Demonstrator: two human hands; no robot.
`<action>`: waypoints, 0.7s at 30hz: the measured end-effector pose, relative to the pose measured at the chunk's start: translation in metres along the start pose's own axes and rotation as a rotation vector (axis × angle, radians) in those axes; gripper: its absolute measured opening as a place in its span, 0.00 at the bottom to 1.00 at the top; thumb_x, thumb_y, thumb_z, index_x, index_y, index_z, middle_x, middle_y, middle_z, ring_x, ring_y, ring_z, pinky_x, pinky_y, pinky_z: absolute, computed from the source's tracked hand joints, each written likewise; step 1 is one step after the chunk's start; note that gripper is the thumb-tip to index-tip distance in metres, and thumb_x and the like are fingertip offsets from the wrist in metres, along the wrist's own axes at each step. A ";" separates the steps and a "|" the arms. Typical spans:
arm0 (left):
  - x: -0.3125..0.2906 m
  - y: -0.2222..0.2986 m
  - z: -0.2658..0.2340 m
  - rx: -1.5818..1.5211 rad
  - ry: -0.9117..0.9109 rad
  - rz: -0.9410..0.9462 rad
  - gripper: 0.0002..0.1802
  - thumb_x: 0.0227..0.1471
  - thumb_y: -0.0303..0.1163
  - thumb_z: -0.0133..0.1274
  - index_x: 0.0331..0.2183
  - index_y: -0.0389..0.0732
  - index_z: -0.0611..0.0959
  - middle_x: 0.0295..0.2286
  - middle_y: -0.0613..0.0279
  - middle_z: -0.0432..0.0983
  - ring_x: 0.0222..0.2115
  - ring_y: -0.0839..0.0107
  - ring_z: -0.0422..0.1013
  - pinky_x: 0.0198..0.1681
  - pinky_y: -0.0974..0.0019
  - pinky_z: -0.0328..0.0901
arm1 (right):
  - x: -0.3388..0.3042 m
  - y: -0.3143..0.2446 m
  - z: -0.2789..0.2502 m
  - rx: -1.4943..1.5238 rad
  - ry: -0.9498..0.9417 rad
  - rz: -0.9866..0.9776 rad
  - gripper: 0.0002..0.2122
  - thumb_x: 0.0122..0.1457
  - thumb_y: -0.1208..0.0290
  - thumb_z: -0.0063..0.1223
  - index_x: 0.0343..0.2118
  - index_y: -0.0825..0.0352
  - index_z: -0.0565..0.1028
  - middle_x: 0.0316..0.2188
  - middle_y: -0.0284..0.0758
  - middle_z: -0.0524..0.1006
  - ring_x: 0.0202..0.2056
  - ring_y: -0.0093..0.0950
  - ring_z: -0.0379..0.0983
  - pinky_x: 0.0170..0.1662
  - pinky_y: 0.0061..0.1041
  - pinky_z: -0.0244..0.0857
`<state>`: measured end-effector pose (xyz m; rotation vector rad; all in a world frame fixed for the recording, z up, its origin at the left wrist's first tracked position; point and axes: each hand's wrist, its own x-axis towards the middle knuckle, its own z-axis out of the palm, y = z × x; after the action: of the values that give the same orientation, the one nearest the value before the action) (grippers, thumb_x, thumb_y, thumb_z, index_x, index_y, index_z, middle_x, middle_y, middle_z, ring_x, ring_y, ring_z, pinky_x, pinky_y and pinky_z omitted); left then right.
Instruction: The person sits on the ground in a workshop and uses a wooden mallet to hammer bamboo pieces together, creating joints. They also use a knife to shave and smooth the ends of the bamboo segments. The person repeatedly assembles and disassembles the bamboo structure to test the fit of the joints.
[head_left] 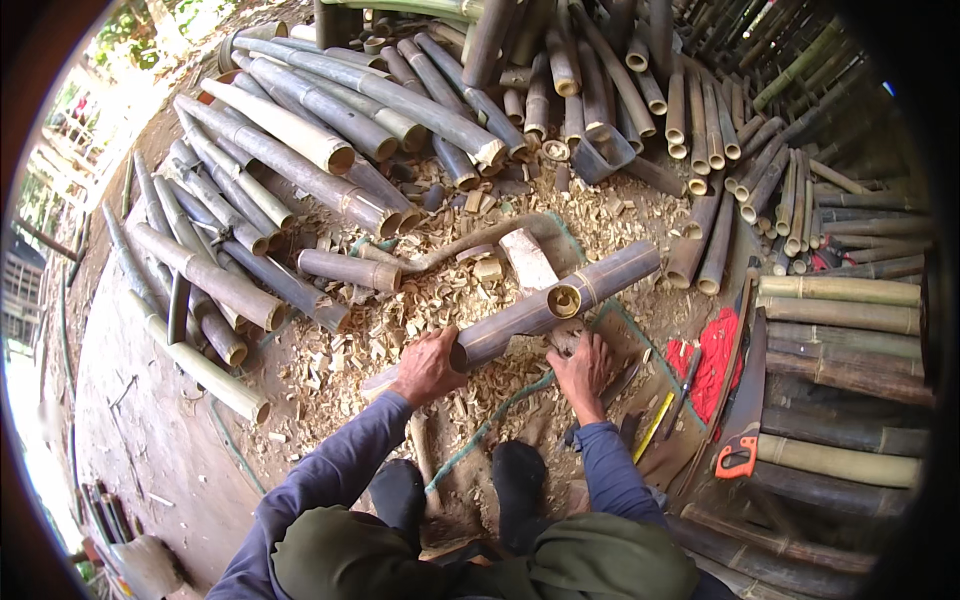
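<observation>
A dark bamboo tube (510, 322) lies slantwise in front of me, its far end pointing up to the right. A round opening with a pale rim (565, 300) shows in its upper side. My left hand (428, 366) is closed around the tube's near left end. Just below the tube, my right hand (583, 372) is low over the shavings with its fingers curled; what they hold, if anything, cannot be made out. A pale wooden block (528, 258) sits behind the tube, partly covered by it.
Wood shavings (330, 370) cover the ground. Bamboo poles (300, 190) lie piled at the far left, with more cut bamboo (840, 350) stacked at the right. An orange-handled saw (740, 452), a red cloth (712, 365) and a yellow strip (653, 427) lie to my right.
</observation>
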<state>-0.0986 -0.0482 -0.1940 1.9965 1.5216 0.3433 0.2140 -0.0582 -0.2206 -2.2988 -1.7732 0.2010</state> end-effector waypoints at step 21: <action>-0.243 -0.355 -0.151 -1.091 1.056 -1.039 0.47 0.33 0.36 0.79 0.50 0.23 0.74 0.42 0.41 0.80 0.36 0.52 0.81 0.38 0.48 0.78 | -0.002 -0.011 0.000 -0.137 -0.131 -0.041 0.35 0.52 0.51 0.66 0.58 0.72 0.74 0.54 0.51 0.73 0.57 0.54 0.70 0.58 0.51 0.65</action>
<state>-0.5332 -0.1725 -0.2514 -0.0061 1.9871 1.4561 0.2033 -0.0578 -0.2173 -2.3895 -1.9532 0.2349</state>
